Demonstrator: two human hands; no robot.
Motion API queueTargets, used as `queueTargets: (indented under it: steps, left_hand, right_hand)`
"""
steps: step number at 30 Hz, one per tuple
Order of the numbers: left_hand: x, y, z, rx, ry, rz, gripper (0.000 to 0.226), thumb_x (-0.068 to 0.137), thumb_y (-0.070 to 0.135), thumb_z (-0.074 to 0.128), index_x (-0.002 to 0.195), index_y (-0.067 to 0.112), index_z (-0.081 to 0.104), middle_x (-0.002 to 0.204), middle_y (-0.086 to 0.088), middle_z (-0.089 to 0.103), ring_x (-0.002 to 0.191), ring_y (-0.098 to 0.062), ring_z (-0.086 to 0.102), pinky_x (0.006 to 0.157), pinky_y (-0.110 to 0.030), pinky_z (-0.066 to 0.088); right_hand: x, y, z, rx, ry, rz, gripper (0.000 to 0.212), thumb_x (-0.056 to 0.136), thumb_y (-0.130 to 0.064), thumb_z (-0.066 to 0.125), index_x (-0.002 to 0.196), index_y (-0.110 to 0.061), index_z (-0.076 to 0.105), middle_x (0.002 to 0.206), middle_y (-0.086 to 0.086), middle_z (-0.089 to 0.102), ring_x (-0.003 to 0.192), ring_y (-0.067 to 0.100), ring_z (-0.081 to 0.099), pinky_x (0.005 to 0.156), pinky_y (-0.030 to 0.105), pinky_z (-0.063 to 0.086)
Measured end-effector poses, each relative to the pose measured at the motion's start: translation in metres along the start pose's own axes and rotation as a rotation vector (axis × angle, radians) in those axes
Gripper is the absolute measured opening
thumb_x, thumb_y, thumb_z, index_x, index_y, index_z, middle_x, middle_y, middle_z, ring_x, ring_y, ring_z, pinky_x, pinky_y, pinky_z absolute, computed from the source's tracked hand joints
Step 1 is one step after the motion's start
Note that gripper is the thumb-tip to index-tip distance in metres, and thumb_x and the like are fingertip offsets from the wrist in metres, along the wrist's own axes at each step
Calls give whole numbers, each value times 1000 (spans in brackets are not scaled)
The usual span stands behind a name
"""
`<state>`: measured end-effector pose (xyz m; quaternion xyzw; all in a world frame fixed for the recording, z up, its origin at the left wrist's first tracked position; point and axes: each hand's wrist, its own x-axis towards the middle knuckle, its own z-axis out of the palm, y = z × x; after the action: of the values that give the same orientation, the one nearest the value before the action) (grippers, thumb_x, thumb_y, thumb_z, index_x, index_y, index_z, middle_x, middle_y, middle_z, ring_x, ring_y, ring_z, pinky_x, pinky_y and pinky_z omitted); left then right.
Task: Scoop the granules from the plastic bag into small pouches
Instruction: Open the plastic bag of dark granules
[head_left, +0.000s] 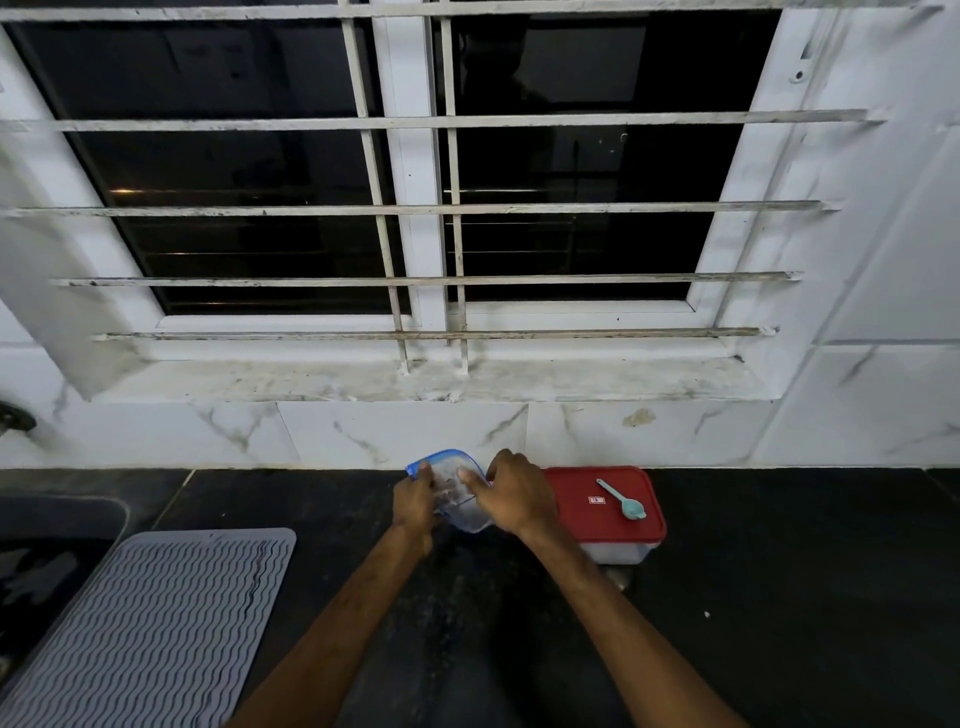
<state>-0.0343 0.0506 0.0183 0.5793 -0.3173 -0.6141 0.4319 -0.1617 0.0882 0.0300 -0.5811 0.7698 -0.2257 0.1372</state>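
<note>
A clear plastic bag (453, 491) with a blue zip edge is held upright over the dark counter, close to the tiled wall. My left hand (413, 501) grips its left side. My right hand (517, 493) pinches its right top edge, with fingers curled over the opening. Pale granules show faintly through the lower part of the bag. A small light-blue spoon (623, 501) lies on the red lid of a plastic box (605, 506) just right of my right hand. No small pouches are visible.
A grey ribbed mat (156, 623) lies on the black counter (779, 597) at the left front. A sink edge (57, 519) shows at the far left. A barred window (415, 208) and its ledge stand behind the counter.
</note>
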Motion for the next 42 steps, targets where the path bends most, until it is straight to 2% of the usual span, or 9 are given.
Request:
queueTargets:
  steps: [7,13,18,23,29,31,35,40,42]
  left_hand:
    - [-2,-9,-11,-82,-83,122,15,103,15,46,109,6,55,111,-24,67,91,-36,67,58,-35,58]
    - [-14,-2,-12,-34,-182,-49,23,93,-3,40,89,7,61,84,-16,62,72,-27,60,69,-38,53]
    - [-17,-2,-14,3,-229,-240,37,93,25,33,92,3,63,71,-12,67,60,-27,62,49,-30,52]
    - [-11,-3,-24,349,-376,-151,40,92,42,63,108,6,66,96,-13,72,81,-27,70,53,-41,61]
    - [-8,-3,-16,835,-340,425,30,76,27,67,102,11,67,92,2,68,84,-13,64,77,-24,51]
    - [-16,1,-7,792,-390,407,12,92,23,62,82,16,65,76,4,64,72,-10,58,64,-20,45]
    - [-11,-4,-3,815,-371,343,40,94,23,61,56,21,47,51,12,46,48,0,42,47,-18,34]
    - [13,-21,-5,586,-195,168,12,76,11,55,66,7,59,67,-6,61,66,-19,54,61,-29,43]
    - [39,-39,-4,351,-179,49,32,65,20,56,81,-6,66,87,-24,69,81,-33,63,72,-42,52]
  right_hand:
    - [0,6,2,-3,-149,180,32,89,-27,56,111,-5,60,114,17,65,103,35,64,83,35,52]
    - [15,12,12,1031,-251,622,13,92,-6,49,97,-8,60,92,14,62,76,28,64,58,38,57]
    - [21,5,17,1393,-178,762,28,89,-2,38,78,-3,64,54,8,59,44,22,55,43,21,45]
    - [25,-1,6,1161,-84,705,19,73,-19,52,57,-9,53,56,11,49,50,27,47,52,29,41]
    - [26,-2,2,999,-122,592,25,80,-8,54,55,-7,50,52,7,49,50,24,43,50,26,32]
    - [26,-3,-2,944,-120,551,29,80,-4,51,53,-8,45,50,6,46,48,22,39,48,26,29]
    - [23,-8,-11,867,-214,424,18,55,-8,49,58,-13,31,60,5,32,54,16,25,51,26,19]
    - [9,0,-12,721,-250,359,29,79,-3,51,104,-10,39,84,1,44,72,12,42,56,24,33]
    - [8,7,-7,569,-225,338,34,88,-11,53,119,-5,38,97,6,51,86,18,52,62,24,38]
